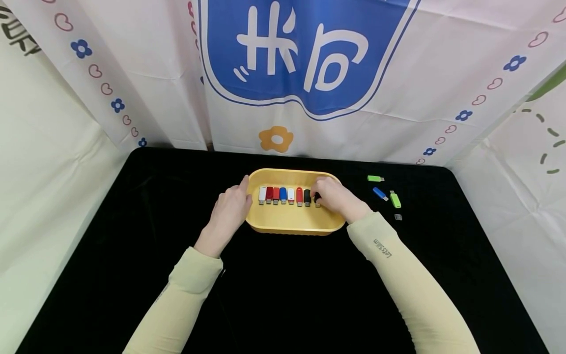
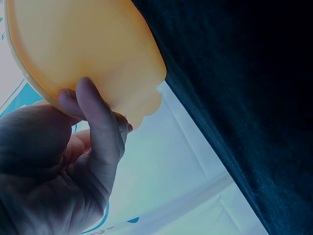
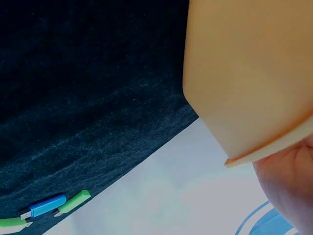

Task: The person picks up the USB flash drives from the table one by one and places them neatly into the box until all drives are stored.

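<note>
A yellow plastic tray (image 1: 294, 222) stands on the black table, with a row of USB sticks lying side by side in it. From the left come a white stick (image 1: 262, 195), red ones, a blue one (image 1: 283, 195), another white, another red and a black one (image 1: 307, 197). At the right end of the row, my right hand (image 1: 334, 195) reaches over the rim and pinches a black USB stick (image 1: 317, 197), partly covered by the fingers. My left hand (image 1: 230, 206) grips the tray's left rim, thumb and fingers on either side of it in the left wrist view.
Right of the tray lie two green USB sticks (image 1: 375, 178), a blue one (image 1: 380, 193) and a small dark piece (image 1: 398, 217). A white printed curtain (image 1: 177, 113) hangs behind the black tabletop (image 1: 283, 285), with pale walls at both sides.
</note>
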Demonstrator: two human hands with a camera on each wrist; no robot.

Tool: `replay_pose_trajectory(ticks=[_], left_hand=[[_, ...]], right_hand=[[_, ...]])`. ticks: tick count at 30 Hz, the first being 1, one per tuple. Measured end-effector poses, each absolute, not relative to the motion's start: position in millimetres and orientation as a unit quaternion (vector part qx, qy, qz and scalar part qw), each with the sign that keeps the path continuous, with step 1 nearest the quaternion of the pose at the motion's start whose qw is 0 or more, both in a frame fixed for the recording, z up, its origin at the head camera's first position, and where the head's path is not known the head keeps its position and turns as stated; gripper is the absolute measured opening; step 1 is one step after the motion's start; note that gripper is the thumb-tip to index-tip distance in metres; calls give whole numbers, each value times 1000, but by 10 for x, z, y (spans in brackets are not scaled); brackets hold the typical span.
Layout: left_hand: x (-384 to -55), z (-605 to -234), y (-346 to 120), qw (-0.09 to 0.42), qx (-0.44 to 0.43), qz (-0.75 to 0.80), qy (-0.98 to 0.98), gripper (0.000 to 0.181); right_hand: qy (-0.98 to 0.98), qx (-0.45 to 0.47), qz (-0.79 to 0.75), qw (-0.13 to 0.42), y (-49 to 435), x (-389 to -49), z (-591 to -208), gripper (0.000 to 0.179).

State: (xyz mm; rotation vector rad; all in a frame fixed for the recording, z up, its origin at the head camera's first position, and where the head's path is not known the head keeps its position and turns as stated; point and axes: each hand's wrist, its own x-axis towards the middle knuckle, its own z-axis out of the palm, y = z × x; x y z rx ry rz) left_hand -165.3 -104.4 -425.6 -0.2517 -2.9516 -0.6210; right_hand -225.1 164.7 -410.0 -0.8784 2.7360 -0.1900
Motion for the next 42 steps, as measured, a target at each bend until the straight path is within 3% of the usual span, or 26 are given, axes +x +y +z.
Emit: replay_pose_trajectory(ticks=[11, 22, 42], left_hand=[[-1650, -4252, -1048, 54, -84, -205, -974, 53], [-1654, -4251, -1049, 51, -82, -208, -973, 53], [-1662, -4255, -1035, 56, -80, -204, -974, 52]], right_hand=[[948, -289, -78, 104, 1639, -2249, -4155, 25], [954, -271, -64, 113, 1645, -2251, -4186, 27], [951, -292, -50, 84, 1667, -2253, -4229, 21]])
